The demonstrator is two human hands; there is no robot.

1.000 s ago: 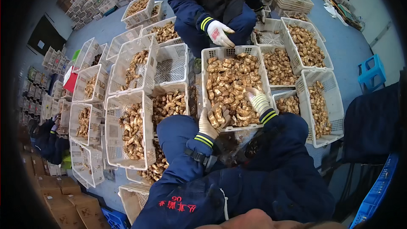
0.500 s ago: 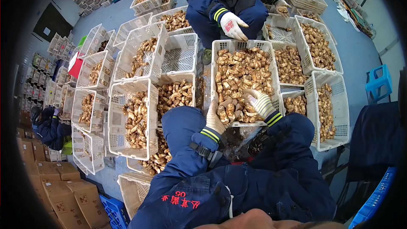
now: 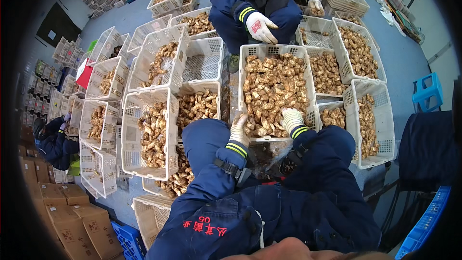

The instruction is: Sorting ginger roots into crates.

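Between my knees and a co-worker stands a white perforated crate heaped with brown, pale-patched mushrooms. My left hand, in a pale knit glove, is at the crate's near left corner, its fingers curled in beside the nearest mushrooms. My right hand, in a striped pale glove, reaches over the near right part of the heap with its fingers bent down. What either hand holds is hidden. Across the crate, a co-worker's gloved hand hangs just beyond the far rim.
More mushroom crates flank me, including a tilted one at left and another at right. A blue stool stands far right. Cardboard boxes are stacked at lower left, and another person works at far left.
My right hand has drawn back slightly and turned its fingers down into the mushrooms. My left fingers have curled more. The co-worker's other hand has shifted slightly.
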